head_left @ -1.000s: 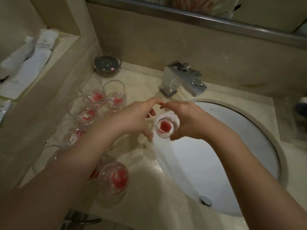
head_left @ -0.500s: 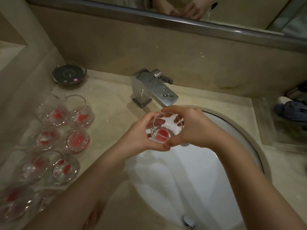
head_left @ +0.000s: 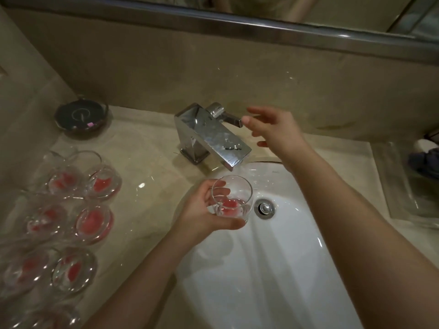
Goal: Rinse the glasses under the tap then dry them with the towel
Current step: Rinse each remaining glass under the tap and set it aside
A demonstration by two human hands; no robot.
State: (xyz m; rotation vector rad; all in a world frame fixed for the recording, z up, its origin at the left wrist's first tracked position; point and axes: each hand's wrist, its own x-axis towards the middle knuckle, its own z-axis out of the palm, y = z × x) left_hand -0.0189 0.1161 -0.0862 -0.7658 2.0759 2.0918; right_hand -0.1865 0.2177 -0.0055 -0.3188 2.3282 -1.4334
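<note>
My left hand [head_left: 202,212] grips a clear glass [head_left: 232,198] with a red residue at its bottom, held over the white sink basin [head_left: 273,269] just below the spout of the chrome tap [head_left: 211,136]. My right hand [head_left: 273,131] hovers with spread fingers beside the tap's lever [head_left: 228,115], thumb close to the lever's end; I cannot tell if it touches. No water runs from the spout. Several more glasses with red residue [head_left: 95,219] stand on the counter at the left. No towel is in view.
A dark round dish [head_left: 80,117] sits at the back left of the beige counter [head_left: 147,167]. The overflow fitting [head_left: 264,208] shows in the basin wall. A clear tray [head_left: 413,186] with a dark cloth lies at the right. A mirror ledge runs along the top.
My right hand has let go of the glass and risen to the tap lever. My left hand alone now holds the glass, lower, under the spout. The view has shifted right and closer.
</note>
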